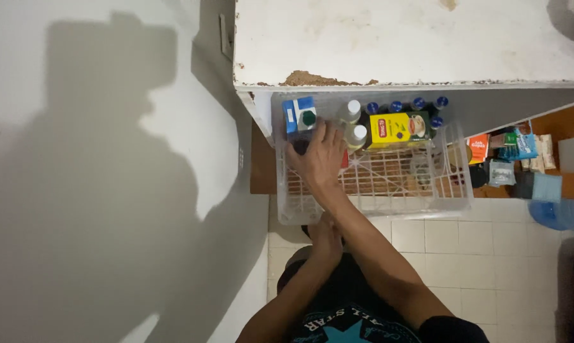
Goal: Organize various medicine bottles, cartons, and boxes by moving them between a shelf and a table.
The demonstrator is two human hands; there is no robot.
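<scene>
Right hand [322, 155] in crate [452, 203] (gripping, perhaps)

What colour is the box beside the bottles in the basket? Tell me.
Yellow box, with a red patch on its front, seen in the head view, lying in the clear basket.

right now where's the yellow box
In the head view, the yellow box stands at the back of the clear plastic crate, under the white counter, just right of the right hand.

Home pantry corner: worn white bench [401, 38], tiled floor [478, 248], clear crate [452, 190] holding cartons and bottles [354, 109].
</scene>
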